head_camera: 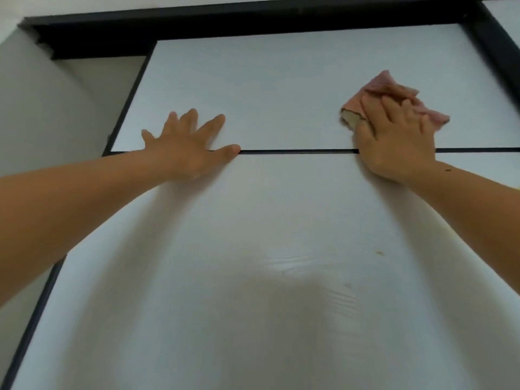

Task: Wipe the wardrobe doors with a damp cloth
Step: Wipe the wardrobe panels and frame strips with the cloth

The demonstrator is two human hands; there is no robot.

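Both hands are up high on the door. Left hand (185,144) is spread wide, palm flat, thumb lying along the thin black horizontal groove (295,151). I reckon that's my brace, letting me lean in and reach up. Right hand (394,142) is flat too, fingers straight, pressing the crumpled pink cloth (380,83) against the pale grey-white upper door panel (281,88). Nothing is pinched. The cloth is simply pinned under my fingers, its bulk poking out at twelve and two o'clock of the hand and a folded corner showing at nine. Flat pressure should put more damp cloth on the surface, I'd say.

Now the room. From the cloth, nine o'clock is open panel all the way across to my left hand. Twelve o'clock is bare panel up to the thick black top frame (253,21). Three o'clock is a shorter run before the black upright (495,43) on the right. At six, the heel of my right hand sits across the groove, and under that is the big pale lower door panel (253,220), with a small brownish mark (379,253) well below the hand.

That groove is the edge to watch, since a cloth corner could catch in it. Far off at nine o'clock, past the door's black side strip (36,319), is plain grey wall (42,108).
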